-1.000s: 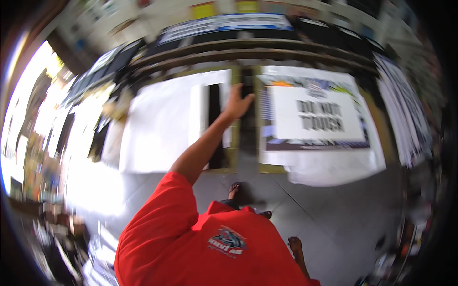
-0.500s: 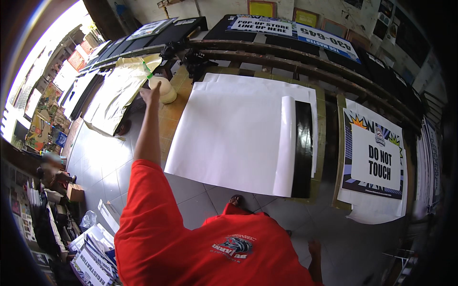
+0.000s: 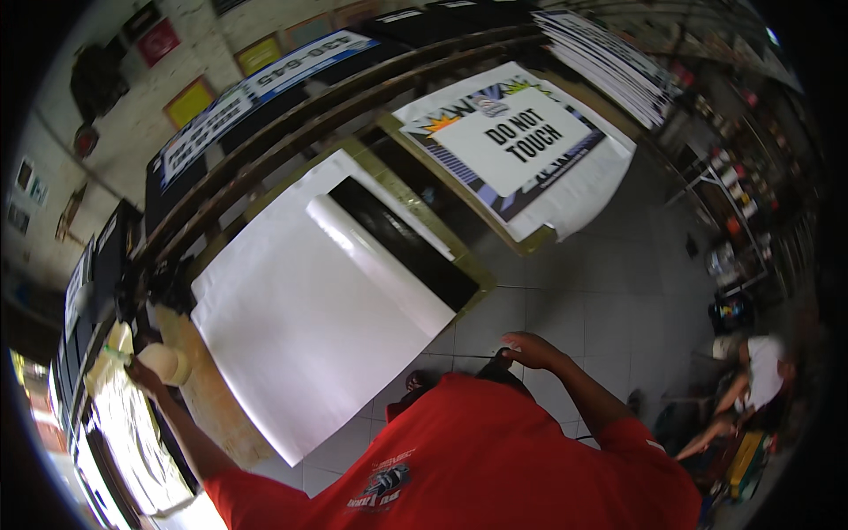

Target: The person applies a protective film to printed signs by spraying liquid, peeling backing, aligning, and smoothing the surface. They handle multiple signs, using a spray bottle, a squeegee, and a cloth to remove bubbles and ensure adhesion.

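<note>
My left hand (image 3: 147, 378) is closed round the neck of a pale, cloudy spray bottle (image 3: 168, 363) with a green top, at the left end of the worktable. Beside it a large white sheet (image 3: 291, 327) lies on a green-edged board (image 3: 473, 287). Part of the sheet is folded back in a glossy roll (image 3: 380, 261), baring a black strip (image 3: 402, 243). My right hand (image 3: 533, 351) is held in front of my body, past the sheet's near edge. Its fingers are loosely bent and apart, with nothing plainly in them.
Right of the sheet, a printed poster (image 3: 530, 141) lies on another board across a gap. Wooden rails (image 3: 265, 132) run behind, with black panels and a printed banner (image 3: 309, 62). Crumpled yellowish sheeting (image 3: 132, 424) hangs at left. A seated person (image 3: 760, 375) and a metal rack (image 3: 738, 221) are at right.
My view has swung to the right, bringing the seated person and rack into sight. My right hand has risen from my side to my front. The left still grips the spray bottle.
</note>
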Demonstrator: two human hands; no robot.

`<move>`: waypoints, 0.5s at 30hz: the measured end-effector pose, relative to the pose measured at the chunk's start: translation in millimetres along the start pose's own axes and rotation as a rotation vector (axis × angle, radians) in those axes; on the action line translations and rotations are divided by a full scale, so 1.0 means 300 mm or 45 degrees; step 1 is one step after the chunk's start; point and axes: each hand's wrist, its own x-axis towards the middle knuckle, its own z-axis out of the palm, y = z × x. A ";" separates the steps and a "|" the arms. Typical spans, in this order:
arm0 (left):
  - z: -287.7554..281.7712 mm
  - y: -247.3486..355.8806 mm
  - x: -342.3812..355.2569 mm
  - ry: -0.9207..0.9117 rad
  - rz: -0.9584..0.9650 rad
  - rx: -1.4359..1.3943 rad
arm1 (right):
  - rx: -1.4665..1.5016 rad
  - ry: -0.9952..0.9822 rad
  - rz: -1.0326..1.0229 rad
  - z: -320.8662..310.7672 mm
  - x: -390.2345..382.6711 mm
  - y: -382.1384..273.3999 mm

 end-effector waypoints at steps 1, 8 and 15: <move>-0.033 0.101 -0.018 0.017 -0.038 -0.218 | 0.041 0.054 -0.007 -0.029 -0.024 -0.047; -0.690 1.050 -0.191 -0.176 0.302 -0.376 | 0.310 0.417 -0.556 -0.349 -0.072 -0.493; -0.850 1.961 -0.955 -0.799 0.376 -1.317 | 0.241 0.703 -1.043 -0.590 -0.121 -0.619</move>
